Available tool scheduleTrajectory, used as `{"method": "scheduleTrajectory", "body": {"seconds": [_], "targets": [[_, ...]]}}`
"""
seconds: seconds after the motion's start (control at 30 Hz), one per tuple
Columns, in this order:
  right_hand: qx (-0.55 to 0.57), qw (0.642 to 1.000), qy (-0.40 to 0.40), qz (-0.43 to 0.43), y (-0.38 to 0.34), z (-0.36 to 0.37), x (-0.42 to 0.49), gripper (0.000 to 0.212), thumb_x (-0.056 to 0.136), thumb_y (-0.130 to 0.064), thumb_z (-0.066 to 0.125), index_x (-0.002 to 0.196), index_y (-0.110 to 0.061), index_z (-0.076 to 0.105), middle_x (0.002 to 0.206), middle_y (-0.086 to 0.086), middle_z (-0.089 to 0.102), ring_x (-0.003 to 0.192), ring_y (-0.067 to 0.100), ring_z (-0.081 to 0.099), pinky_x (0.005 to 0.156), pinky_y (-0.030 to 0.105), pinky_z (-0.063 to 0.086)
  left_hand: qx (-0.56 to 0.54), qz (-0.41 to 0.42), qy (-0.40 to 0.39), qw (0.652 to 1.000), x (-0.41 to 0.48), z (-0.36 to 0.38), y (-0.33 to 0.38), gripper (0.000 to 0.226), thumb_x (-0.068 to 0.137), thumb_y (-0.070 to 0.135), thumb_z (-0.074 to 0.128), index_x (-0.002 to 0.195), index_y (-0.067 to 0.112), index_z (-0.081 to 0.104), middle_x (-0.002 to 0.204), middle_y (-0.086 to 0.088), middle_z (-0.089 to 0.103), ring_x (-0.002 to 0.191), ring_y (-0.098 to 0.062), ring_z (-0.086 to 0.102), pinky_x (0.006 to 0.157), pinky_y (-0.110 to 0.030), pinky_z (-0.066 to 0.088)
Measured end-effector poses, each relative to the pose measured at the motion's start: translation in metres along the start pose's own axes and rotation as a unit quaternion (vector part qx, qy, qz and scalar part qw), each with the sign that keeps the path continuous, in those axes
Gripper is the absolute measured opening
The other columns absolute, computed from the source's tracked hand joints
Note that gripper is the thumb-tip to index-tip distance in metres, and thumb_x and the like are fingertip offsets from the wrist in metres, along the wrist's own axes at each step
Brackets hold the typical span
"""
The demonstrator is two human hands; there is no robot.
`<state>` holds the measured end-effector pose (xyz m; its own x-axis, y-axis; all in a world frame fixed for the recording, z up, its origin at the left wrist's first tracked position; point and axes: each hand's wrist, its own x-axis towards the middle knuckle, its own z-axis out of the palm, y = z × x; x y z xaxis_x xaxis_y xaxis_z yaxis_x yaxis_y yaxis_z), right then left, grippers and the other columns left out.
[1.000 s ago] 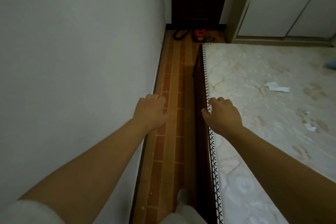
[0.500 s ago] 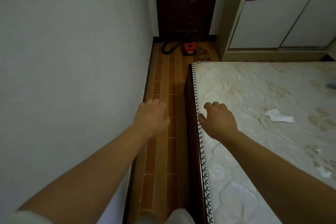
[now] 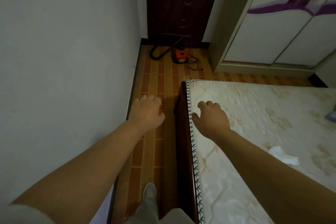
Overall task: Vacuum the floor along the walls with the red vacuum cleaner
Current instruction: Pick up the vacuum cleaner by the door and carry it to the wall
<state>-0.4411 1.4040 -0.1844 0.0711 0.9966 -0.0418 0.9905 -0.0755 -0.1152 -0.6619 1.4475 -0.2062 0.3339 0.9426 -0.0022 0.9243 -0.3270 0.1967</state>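
Observation:
The red vacuum cleaner [image 3: 180,55] stands on the brown tiled floor [image 3: 154,82] at the far end of a narrow passage, in front of a dark door [image 3: 181,5]. Its black hose [image 3: 160,52] loops to its left and a black cord [image 3: 193,62] lies to its right. My left hand [image 3: 147,112] hangs over the passage with fingers loosely curled and holds nothing. My right hand [image 3: 211,119] hovers over the mattress edge, fingers bent, also holding nothing. Both hands are far from the vacuum.
A white wall [image 3: 63,60] bounds the passage on the left. A bed with a patterned mattress [image 3: 263,114] and dark wooden side rail [image 3: 183,132] bounds it on the right. A crumpled tissue [image 3: 283,156] lies on the mattress. A white wardrobe [image 3: 291,32] stands beyond. My foot [image 3: 150,194] is below.
I have moved forward along the passage, so the vacuum, door and wardrobe look closer and lower in view. Both hands stay out in front, still holding nothing.

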Motion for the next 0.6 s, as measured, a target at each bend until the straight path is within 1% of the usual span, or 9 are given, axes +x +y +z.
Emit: {"method": "scheduleTrajectory", "body": {"seconds": [0.13, 0.27, 0.37, 0.47, 0.6], "targets": [[0.0, 1.0, 0.0, 0.027, -0.005, -0.013, 0.079, 0.041, 0.1, -0.042, 0.048, 0.128, -0.013, 0.057, 0.117, 0.008, 0.06, 0.11, 0.028, 0.053, 0.081, 0.039, 0.049, -0.002, 0.012, -0.009, 1.0, 0.079, -0.01, -0.027, 0.037, 0.094, 0.043, 0.053, 0.124, 0.022, 0.058, 0.124, -0.001, 0.059, 0.116, -0.022, 0.053, 0.097, -0.041, 0.044], [0.009, 0.999, -0.001, 0.046, -0.001, -0.02, 0.156, 0.041, 0.099, -0.042, 0.048, 0.127, -0.013, 0.057, 0.118, 0.009, 0.061, 0.111, 0.028, 0.053, 0.084, 0.041, 0.051, 0.007, 0.022, -0.019, 1.0, 0.16, -0.019, -0.045, 0.035, 0.094, 0.043, 0.052, 0.121, 0.022, 0.059, 0.123, -0.001, 0.059, 0.114, -0.021, 0.053, 0.096, -0.04, 0.044], [0.017, 0.998, -0.007, 0.057, 0.008, -0.019, 0.218, 0.042, 0.099, -0.043, 0.049, 0.129, -0.013, 0.056, 0.12, 0.009, 0.06, 0.113, 0.029, 0.053, 0.085, 0.042, 0.052, 0.011, 0.025, -0.025, 0.999, 0.223, -0.019, -0.053, 0.036, 0.094, 0.043, 0.052, 0.123, 0.023, 0.059, 0.126, 0.0, 0.059, 0.117, -0.021, 0.053, 0.098, -0.041, 0.045], [0.035, 0.998, -0.012, 0.057, 0.018, -0.011, 0.282, 0.043, 0.099, -0.043, 0.049, 0.13, -0.014, 0.056, 0.123, 0.01, 0.06, 0.117, 0.029, 0.052, 0.088, 0.042, 0.052, 0.01, 0.028, -0.033, 0.999, 0.281, -0.013, -0.058, 0.038, 0.094, 0.043, 0.053, 0.127, 0.023, 0.058, 0.129, 0.0, 0.058, 0.119, -0.02, 0.052, 0.1, -0.041, 0.044], [0.033, 0.998, -0.024, 0.044, 0.033, -0.003, 0.373, 0.041, 0.099, -0.044, 0.048, 0.124, -0.014, 0.057, 0.118, 0.01, 0.061, 0.113, 0.028, 0.052, 0.089, 0.042, 0.051, 0.017, 0.023, -0.048, 0.998, 0.36, -0.009, -0.064, 0.041, 0.094, 0.043, 0.052, 0.129, 0.023, 0.057, 0.13, 0.0, 0.057, 0.12, -0.021, 0.05, 0.101, -0.042, 0.043]]}}
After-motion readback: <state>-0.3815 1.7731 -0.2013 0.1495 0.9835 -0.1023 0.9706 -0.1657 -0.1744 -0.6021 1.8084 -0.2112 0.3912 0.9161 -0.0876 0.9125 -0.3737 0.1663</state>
